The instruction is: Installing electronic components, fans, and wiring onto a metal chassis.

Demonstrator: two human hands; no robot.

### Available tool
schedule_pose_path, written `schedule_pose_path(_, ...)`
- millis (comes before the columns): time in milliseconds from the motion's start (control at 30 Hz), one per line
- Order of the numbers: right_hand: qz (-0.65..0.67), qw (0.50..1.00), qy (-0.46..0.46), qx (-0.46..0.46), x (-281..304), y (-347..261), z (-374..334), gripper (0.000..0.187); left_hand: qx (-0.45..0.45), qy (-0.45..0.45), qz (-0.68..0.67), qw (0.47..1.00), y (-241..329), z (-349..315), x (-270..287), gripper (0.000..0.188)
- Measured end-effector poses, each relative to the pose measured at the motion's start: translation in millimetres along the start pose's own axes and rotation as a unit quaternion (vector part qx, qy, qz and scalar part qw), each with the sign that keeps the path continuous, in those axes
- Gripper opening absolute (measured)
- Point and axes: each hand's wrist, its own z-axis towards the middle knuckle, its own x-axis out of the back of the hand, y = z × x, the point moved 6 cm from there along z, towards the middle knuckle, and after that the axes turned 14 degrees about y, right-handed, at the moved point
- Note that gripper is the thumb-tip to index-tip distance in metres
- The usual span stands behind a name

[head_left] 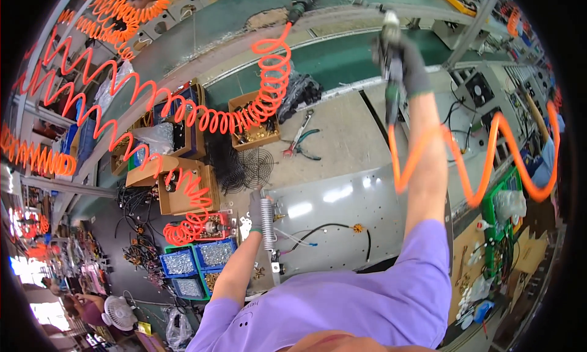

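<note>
Hardware fills blue bins near left hand.

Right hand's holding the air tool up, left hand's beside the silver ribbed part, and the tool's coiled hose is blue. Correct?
Not quite: the coiled hose is orange, as the head view shows. The rest stands: the right hand holds up the air tool, and the left hand is beside the silver ribbed part.

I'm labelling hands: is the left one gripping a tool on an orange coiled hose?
No, the right hand holds the tool on its orange hose, while the left hand is beside the silver coil spring.
</note>
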Motion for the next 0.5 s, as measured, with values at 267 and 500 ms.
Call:
schedule_pose_path(267, 0.104, 0.985, -0.139, -0.021, -20, -9, 111, 0.011, 0.111, -0.018, 0.030, 0.993, 17, -1, 7, 0.048)
schedule_pose_path(500, 0.326, 0.925, -0.170, -0.095, -55, -16, 104, 0.023, 0.081, 0.003, 0.032, 0.996, 11, -4, 6, 0.044)
